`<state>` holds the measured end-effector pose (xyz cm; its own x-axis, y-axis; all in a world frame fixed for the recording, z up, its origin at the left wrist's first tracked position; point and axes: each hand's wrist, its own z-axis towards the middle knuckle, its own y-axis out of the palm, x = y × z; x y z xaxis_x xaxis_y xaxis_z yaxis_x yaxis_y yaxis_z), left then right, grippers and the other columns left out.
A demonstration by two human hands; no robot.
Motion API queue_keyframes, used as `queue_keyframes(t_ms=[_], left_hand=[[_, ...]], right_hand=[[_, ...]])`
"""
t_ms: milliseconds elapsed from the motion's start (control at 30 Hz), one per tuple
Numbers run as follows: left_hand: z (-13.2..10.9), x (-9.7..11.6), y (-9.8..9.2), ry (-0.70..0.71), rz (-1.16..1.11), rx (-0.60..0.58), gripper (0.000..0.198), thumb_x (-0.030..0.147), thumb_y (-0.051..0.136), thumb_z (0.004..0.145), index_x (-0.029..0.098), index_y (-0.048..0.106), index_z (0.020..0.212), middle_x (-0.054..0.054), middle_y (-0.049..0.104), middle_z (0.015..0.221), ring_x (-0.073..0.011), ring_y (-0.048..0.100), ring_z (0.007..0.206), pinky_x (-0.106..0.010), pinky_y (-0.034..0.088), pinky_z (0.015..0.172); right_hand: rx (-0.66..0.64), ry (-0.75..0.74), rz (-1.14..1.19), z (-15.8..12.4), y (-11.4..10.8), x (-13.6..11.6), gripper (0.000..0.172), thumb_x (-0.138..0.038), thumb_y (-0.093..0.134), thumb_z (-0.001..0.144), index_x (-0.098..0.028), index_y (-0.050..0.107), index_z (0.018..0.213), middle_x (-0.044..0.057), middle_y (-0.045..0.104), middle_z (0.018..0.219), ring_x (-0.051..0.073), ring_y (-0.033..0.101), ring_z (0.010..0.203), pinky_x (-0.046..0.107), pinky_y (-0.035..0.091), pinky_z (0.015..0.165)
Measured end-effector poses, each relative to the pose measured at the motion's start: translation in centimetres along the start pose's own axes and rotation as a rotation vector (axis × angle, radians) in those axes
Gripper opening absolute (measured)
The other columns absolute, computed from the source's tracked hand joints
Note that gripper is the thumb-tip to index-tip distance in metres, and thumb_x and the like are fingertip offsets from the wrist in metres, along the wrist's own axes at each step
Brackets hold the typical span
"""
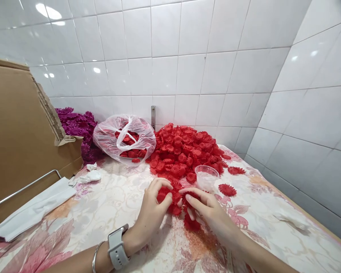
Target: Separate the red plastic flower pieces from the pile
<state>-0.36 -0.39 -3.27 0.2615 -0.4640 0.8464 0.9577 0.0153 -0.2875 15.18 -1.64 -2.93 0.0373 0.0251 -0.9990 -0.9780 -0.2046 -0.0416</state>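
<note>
Red artificial flower heads point(187, 149) with fringed petals lie heaped on the table against the wall. At the front of the heap, my left hand point(155, 203) curls its fingers and thumb around a red flower head point(163, 194). My right hand point(208, 208) pinches another red flower head point(197, 195) between thumb and fingers, close to the left. Both hands partly hide what they grip. More red pieces point(175, 208) lie between and under them. Just behind the right hand stands a small clear plastic tub point(207, 178), with whitish contents I cannot make out.
A translucent plastic bag point(108, 140) of red flower heads sits left of the heap, with purple flowers point(78, 127) beyond it. A cardboard box point(22, 125) stands at the left. White paper point(34, 208) and a crumpled tissue point(89, 176) lie on the floral tablecloth point(113, 201).
</note>
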Motion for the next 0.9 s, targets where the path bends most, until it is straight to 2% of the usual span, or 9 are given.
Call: queue_keyframes(t_ms=[133,367,600,900], left_hand=[[0.0,-0.3,0.1,-0.106,-0.063,-0.02,0.012,0.01,0.046,0.07,0.019,0.053,0.073,0.0,0.056,0.079,-0.016,0.053,0.077,-0.026,0.04,0.073],[-0.3,-0.1,0.2,-0.078,-0.077,-0.033,0.012,0.01,0.046,0.071,0.02,0.053,0.073,0.0,0.056,0.082,-0.0155,0.053,0.082,-0.025,0.039,0.075],[0.0,-0.4,0.3,-0.199,-0.152,0.007,0.008,0.013,0.049,0.069,0.019,0.053,0.072,-0.001,0.056,0.081,-0.0159,0.053,0.079,-0.026,0.041,0.074],[0.1,-0.3,0.3,-0.183,-0.142,0.03,0.006,0.015,0.05,0.068,0.019,0.054,0.068,-0.002,0.059,0.083,-0.0186,0.054,0.084,-0.027,0.041,0.074]], right_hand=[[-0.009,0.023,-0.04,-0.2,0.1,0.3,0.036,-0.038,0.05,0.077,-0.011,0.054,0.1,-0.006,0.045,0.046,0.009,0.04,0.046,0.021,0.028,0.045],[0.015,0.066,-0.04,0.4,0.1,0.7,0.048,-0.043,0.049,0.072,-0.011,0.049,0.109,-0.007,0.045,0.046,0.007,0.032,0.039,0.021,0.021,0.039],[0.029,0.101,0.001,0.6,0.0,0.7,0.049,-0.043,0.05,0.069,-0.011,0.05,0.105,-0.008,0.045,0.045,0.005,0.029,0.036,0.02,0.017,0.037],[-0.007,0.085,0.026,0.7,-0.1,1.1,0.042,-0.04,0.049,0.073,-0.011,0.049,0.103,-0.008,0.044,0.046,0.004,0.028,0.035,0.019,0.016,0.037]])
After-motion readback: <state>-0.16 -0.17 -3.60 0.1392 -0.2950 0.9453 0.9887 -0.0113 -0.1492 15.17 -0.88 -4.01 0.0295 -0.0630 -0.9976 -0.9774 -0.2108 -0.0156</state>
